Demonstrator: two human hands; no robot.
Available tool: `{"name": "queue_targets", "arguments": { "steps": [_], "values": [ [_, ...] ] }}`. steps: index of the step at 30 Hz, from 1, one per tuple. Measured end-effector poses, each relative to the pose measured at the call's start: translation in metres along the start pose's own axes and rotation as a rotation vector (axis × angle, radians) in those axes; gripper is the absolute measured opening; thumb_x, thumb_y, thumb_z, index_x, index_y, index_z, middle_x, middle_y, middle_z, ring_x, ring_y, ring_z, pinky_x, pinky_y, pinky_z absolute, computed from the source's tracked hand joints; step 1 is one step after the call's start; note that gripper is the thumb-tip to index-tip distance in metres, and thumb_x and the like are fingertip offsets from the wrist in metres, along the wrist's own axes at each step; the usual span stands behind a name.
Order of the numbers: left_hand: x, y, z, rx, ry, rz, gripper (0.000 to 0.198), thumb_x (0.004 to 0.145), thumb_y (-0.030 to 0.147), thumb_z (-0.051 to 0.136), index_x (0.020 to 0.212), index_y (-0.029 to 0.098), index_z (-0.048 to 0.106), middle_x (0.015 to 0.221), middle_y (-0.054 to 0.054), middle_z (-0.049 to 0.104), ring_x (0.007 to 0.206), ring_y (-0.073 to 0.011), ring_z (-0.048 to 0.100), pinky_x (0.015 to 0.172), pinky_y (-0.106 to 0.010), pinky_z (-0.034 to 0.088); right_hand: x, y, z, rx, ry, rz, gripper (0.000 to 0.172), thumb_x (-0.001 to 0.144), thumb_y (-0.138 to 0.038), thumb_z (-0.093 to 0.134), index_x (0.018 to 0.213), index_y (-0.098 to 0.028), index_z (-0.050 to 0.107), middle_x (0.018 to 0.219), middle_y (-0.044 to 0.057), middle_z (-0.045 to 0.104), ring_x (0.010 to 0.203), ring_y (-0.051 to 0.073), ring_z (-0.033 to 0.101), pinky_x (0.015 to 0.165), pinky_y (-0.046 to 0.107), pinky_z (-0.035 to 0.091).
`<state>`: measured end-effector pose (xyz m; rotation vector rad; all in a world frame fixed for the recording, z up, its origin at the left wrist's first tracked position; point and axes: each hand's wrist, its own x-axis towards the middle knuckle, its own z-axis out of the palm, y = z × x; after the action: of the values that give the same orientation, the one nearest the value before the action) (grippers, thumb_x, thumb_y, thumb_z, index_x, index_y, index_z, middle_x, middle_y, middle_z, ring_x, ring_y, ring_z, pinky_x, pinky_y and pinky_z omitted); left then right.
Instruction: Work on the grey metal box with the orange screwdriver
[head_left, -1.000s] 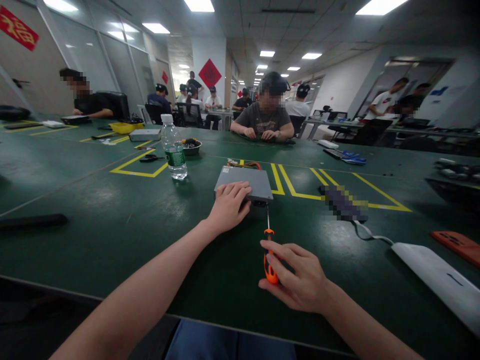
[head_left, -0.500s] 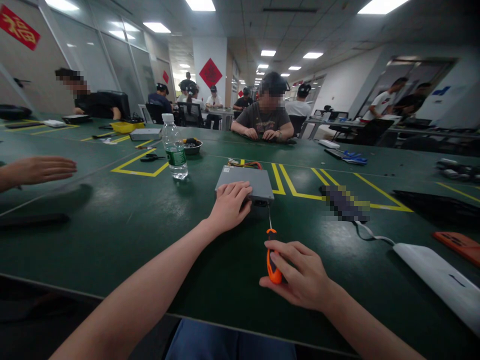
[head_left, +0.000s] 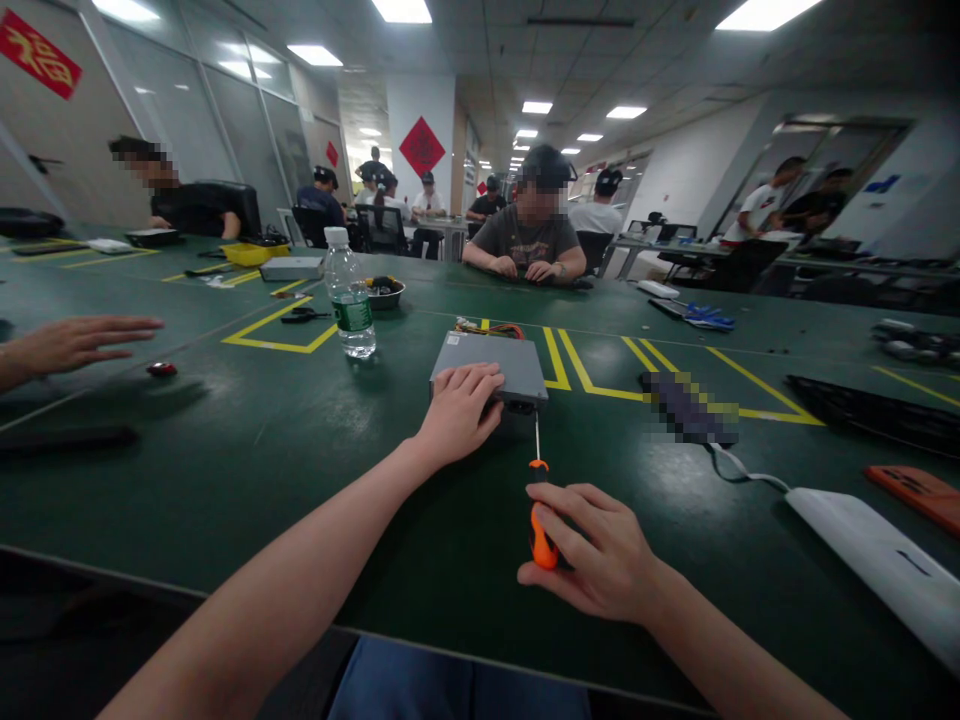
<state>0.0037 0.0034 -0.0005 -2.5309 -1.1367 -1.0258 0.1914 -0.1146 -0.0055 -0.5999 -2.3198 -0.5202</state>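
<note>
A grey metal computer power supply [head_left: 517, 352] lies flat on the green table, a bundle of coloured wires [head_left: 495, 328] at its far side. My left hand [head_left: 463, 412] grips its near left part, with fingers over the top and the thumb at the front face. In my right hand [head_left: 604, 550] is an orange and black screwdriver [head_left: 541, 545], held between thumb and fingers. Its shaft points away from me, and the tip meets the lower right corner of the front face. Whether the tip sits in a screw is too small to tell.
A water bottle [head_left: 349, 305] stands left of the power supply, with a metal bowl [head_left: 388, 296] behind it. Rightward lie a white device [head_left: 874, 555] with a cable and an orange phone-like object [head_left: 916, 492]. Another person's hand [head_left: 82, 345] hovers at the left near a small red object [head_left: 161, 369].
The screwdriver handle has turned in my right hand and shifted slightly left. My left hand and the power supply stay still. At the left, a small red object now shows by the other person's hand.
</note>
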Motion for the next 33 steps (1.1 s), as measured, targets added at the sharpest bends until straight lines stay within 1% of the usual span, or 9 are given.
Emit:
{"name": "queue_targets", "arguments": {
  "steps": [3,7,9,11,14,17,21,28,33],
  "values": [
    [0.0,0.0,-0.001,-0.004,0.0,-0.003,0.029,0.086,0.026,0.047,0.114,0.021,0.05,0.128,-0.005,0.053,0.121,-0.021,0.043,0.097,-0.038,0.029,-0.002,0.001,0.004,0.039,0.047,0.034,0.032,0.082,-0.041,0.06,0.093,-0.013,0.05,0.095,0.018,0.065,0.085,0.021,0.065,0.065,0.031,0.054],
    [0.0,0.001,-0.001,-0.002,0.0,-0.013,0.029,0.086,0.026,0.048,0.114,0.021,0.05,0.128,-0.006,0.053,0.12,-0.0215,0.043,0.097,-0.039,0.029,-0.003,0.001,0.005,0.042,0.036,0.055,0.033,0.081,-0.039,0.06,0.097,-0.013,0.049,0.097,0.018,0.065,0.086,0.021,0.065,0.065,0.032,0.055],
    [0.0,0.001,-0.001,-0.005,-0.005,-0.014,0.029,0.086,0.025,0.047,0.114,0.021,0.05,0.129,-0.005,0.053,0.121,-0.0218,0.042,0.098,-0.039,0.029,-0.002,0.001,0.003,0.028,0.027,0.048,0.033,0.081,-0.037,0.06,0.101,-0.011,0.051,0.098,0.018,0.065,0.086,0.021,0.065,0.065,0.032,0.055],
    [0.0,0.001,-0.001,-0.009,-0.01,-0.018,0.03,0.085,0.025,0.047,0.115,0.022,0.05,0.129,-0.005,0.052,0.121,-0.0221,0.042,0.097,-0.039,0.029,-0.002,0.0,0.001,0.019,0.047,0.034,0.031,0.082,-0.033,0.059,0.103,-0.011,0.053,0.097,0.017,0.065,0.086,0.021,0.064,0.065,0.032,0.055],
    [0.0,0.001,-0.001,-0.007,-0.017,-0.024,0.03,0.086,0.026,0.047,0.115,0.022,0.05,0.13,-0.005,0.052,0.121,-0.0222,0.042,0.097,-0.039,0.029,-0.001,0.0,-0.001,0.036,0.075,-0.013,0.029,0.083,-0.032,0.057,0.101,-0.009,0.054,0.095,0.018,0.065,0.087,0.021,0.064,0.065,0.032,0.055],
    [0.0,0.001,0.0,-0.007,-0.017,-0.026,0.03,0.086,0.026,0.047,0.115,0.022,0.05,0.129,-0.005,0.053,0.12,-0.0218,0.042,0.098,-0.039,0.029,0.0,-0.001,0.001,0.064,0.056,-0.045,0.03,0.084,-0.032,0.055,0.101,-0.007,0.053,0.097,0.02,0.064,0.091,0.023,0.063,0.067,0.033,0.055],
    [0.001,0.002,0.0,-0.01,-0.01,-0.025,0.029,0.086,0.026,0.047,0.115,0.022,0.05,0.128,-0.004,0.053,0.12,-0.0215,0.042,0.098,-0.039,0.028,0.002,-0.001,0.005,0.079,0.024,-0.047,0.03,0.086,-0.032,0.053,0.103,-0.007,0.052,0.099,0.021,0.064,0.094,0.023,0.063,0.07,0.034,0.055],
    [0.0,0.002,0.0,-0.017,-0.007,-0.02,0.029,0.085,0.025,0.047,0.114,0.021,0.05,0.128,-0.005,0.053,0.12,-0.0216,0.042,0.098,-0.04,0.029,0.004,0.0,0.01,0.098,-0.003,-0.012,0.031,0.087,-0.034,0.052,0.106,-0.01,0.052,0.103,0.019,0.063,0.094,0.022,0.063,0.071,0.033,0.055],
    [0.001,0.002,-0.001,-0.018,-0.001,-0.021,0.029,0.085,0.026,0.047,0.114,0.022,0.05,0.128,-0.005,0.053,0.12,-0.0216,0.043,0.098,-0.039,0.029,0.005,0.0,0.011,0.112,-0.024,-0.016,0.031,0.086,-0.033,0.054,0.105,-0.008,0.052,0.103,0.02,0.063,0.092,0.023,0.063,0.071,0.033,0.054]
  ]
}}
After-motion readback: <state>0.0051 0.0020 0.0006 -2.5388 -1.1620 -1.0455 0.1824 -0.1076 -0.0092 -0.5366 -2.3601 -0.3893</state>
